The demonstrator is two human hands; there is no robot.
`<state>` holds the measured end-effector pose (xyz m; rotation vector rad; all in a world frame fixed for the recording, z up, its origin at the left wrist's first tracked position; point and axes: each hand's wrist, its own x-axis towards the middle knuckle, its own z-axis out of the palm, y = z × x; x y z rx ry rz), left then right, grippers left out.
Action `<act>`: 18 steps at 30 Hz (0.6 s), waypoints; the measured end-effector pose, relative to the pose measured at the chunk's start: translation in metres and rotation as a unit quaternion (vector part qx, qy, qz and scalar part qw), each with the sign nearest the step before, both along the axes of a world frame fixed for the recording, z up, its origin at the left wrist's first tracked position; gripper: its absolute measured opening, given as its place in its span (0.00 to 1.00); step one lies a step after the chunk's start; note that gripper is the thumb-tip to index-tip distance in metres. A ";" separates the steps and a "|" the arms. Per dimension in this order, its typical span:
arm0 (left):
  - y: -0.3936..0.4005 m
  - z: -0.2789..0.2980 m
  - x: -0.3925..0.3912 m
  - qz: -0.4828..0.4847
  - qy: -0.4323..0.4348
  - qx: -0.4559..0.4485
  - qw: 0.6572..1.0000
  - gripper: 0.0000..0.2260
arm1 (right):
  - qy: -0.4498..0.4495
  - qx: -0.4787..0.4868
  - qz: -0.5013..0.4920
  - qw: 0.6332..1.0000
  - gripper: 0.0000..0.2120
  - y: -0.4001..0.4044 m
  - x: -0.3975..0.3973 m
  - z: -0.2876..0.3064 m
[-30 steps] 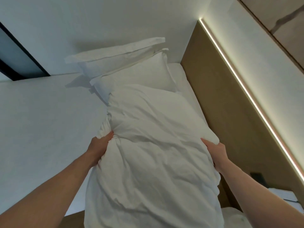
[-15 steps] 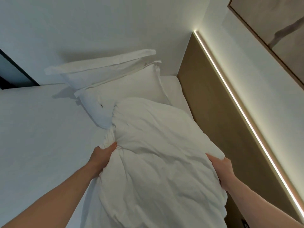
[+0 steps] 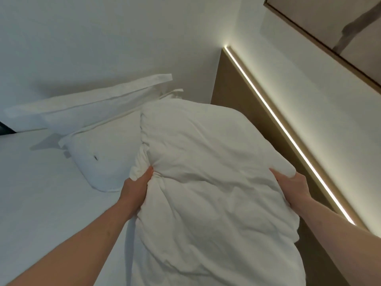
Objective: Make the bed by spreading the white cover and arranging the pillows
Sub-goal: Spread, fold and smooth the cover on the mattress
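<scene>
While the left hand [image 3: 137,183] bunches a fistful of the white cover [image 3: 206,182] and the right hand [image 3: 292,186] grips its far edge, the cover hangs raised over the bed sheet [image 3: 37,203] — it could knock the two pillows [image 3: 99,153] askew. Its lower end is cut off; fingertips are buried in folds.

No text, label, brand, number or sign can be read anywhere in the view. The cover [image 3: 206,182], the pillows [image 3: 99,112] and the sheet [image 3: 41,193] are plain white. The headboard [image 3: 247,120] and the framed panel [image 3: 329,27] on the wall bear no lettering.
</scene>
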<state>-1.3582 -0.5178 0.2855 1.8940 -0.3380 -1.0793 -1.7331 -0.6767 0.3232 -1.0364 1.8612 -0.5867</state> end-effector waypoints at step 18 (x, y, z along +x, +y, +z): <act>-0.003 -0.213 -0.062 -0.088 -0.051 0.134 0.986 0.57 | 0.189 0.070 0.332 0.921 0.43 0.063 0.023 -0.254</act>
